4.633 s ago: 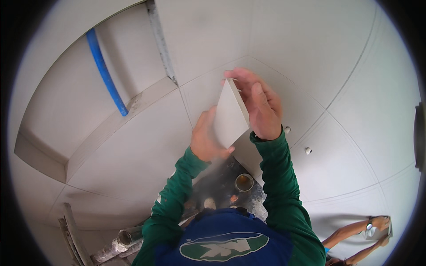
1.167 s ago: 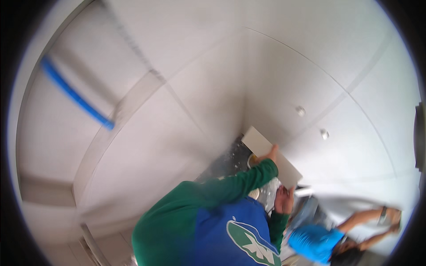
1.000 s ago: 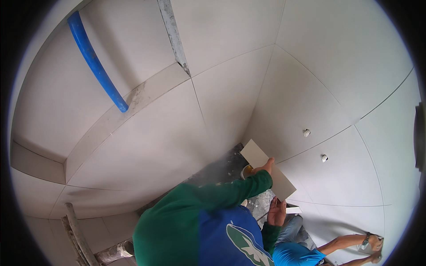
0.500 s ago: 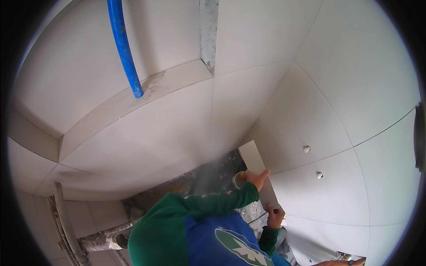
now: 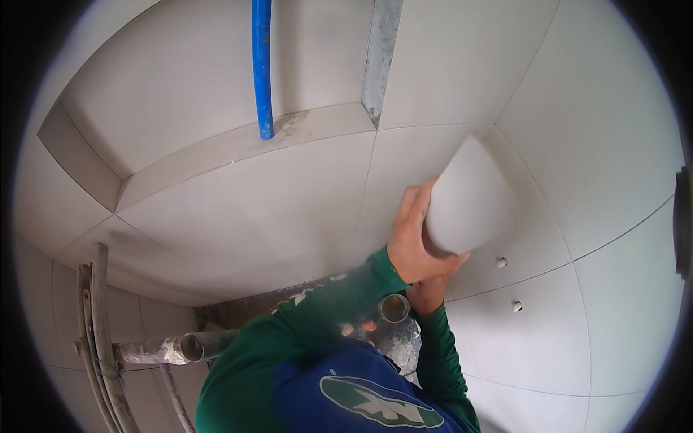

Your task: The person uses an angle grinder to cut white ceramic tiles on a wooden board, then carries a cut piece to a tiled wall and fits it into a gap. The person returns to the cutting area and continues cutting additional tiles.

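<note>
My left hand [image 5: 413, 242] is closed on a cut piece of pale tile [image 5: 473, 198], raised in front of the tiled wall. Its fingers lie along the tile's left edge and a thumb shows at the lower corner. My right hand [image 5: 428, 291] is close beneath the left one, under the tile's lower end. The fingers of that hand are hidden behind the left hand and the tile, so its grip cannot be made out. The tile is tilted, and its edges are slightly blurred. Below my hands stands a round open can [image 5: 394, 308] with something yellowish inside.
A blue pipe [image 5: 263, 79] hangs down to a recessed ledge [image 5: 195, 166]. Wooden poles [image 5: 101, 317] and a horizontal pole [image 5: 155, 351] stand at the left. Two small white pipe stubs, an upper stub [image 5: 502, 263] and a lower stub [image 5: 517, 307], protrude from the right wall.
The tile has been lifted from low by the right wall and turned, showing a broader face. Both my hands moved up with it and closer together. Another person's hand at lower right has left view.
</note>
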A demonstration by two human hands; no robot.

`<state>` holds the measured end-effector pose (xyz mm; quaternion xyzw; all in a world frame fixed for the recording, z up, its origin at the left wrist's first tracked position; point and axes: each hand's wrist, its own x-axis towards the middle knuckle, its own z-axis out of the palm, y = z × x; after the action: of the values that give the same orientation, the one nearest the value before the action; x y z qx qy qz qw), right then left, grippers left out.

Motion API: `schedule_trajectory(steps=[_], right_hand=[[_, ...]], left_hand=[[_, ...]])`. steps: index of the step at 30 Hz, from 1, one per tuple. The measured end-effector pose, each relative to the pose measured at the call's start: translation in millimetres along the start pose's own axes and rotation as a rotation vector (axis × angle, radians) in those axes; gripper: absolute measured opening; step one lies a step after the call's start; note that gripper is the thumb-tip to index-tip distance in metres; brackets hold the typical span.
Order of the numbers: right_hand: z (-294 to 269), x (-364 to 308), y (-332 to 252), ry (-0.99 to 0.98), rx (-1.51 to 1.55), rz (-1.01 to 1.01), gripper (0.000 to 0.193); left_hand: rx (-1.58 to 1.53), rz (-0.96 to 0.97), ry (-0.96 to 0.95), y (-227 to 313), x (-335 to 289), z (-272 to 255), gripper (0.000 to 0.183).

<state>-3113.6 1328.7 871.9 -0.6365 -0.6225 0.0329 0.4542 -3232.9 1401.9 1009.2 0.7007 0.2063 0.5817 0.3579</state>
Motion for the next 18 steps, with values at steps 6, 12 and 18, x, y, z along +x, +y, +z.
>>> schedule_trajectory(steps=[6,12,18], right_hand=[[-2,132,-73,0.019,0.082,-0.265,0.021],[25,196,-107,0.073,0.133,-0.277,0.027],[28,215,-113,0.03,0.122,-0.261,0.029]], left_hand=[[0.192,0.272,0.002,31,102,-47,0.111],[0.261,0.307,0.021,31,153,-79,0.104],[0.252,0.268,0.002,13,173,-103,0.097]])
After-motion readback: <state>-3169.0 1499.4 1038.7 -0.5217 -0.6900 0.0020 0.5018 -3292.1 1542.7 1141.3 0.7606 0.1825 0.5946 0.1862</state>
